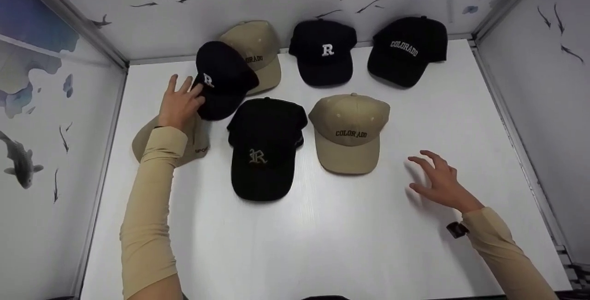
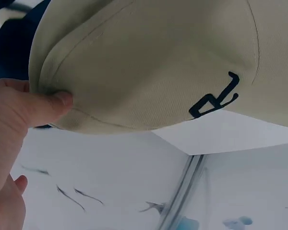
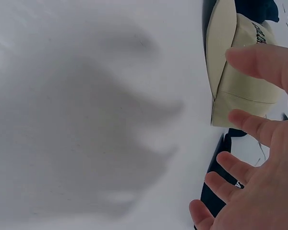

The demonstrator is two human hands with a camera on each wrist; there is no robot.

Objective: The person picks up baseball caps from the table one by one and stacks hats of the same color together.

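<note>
My left hand (image 1: 177,104) is at the left, over the edge between a beige cap (image 1: 195,138) and a navy cap with a white R (image 1: 226,69). In the left wrist view, its thumb (image 2: 57,104) lies on the edge of this beige cap, pinching the fabric; the index finger passes behind it. The other fingers are spread upward, and my forearm covers part of the cap. My right hand (image 1: 440,182) hovers over the table at the right, fingers apart and holding nothing. The nearest thing to it is a beige Colorado cap (image 1: 348,152).
A black cap (image 1: 262,175) overlaps another dark cap at centre. Along the back wall are a beige cap (image 1: 265,42) partly behind the navy one, another navy R cap (image 1: 325,69) and a black Colorado cap (image 1: 405,60). Walls (image 1: 37,106) enclose the white table (image 1: 322,235) on three sides.
</note>
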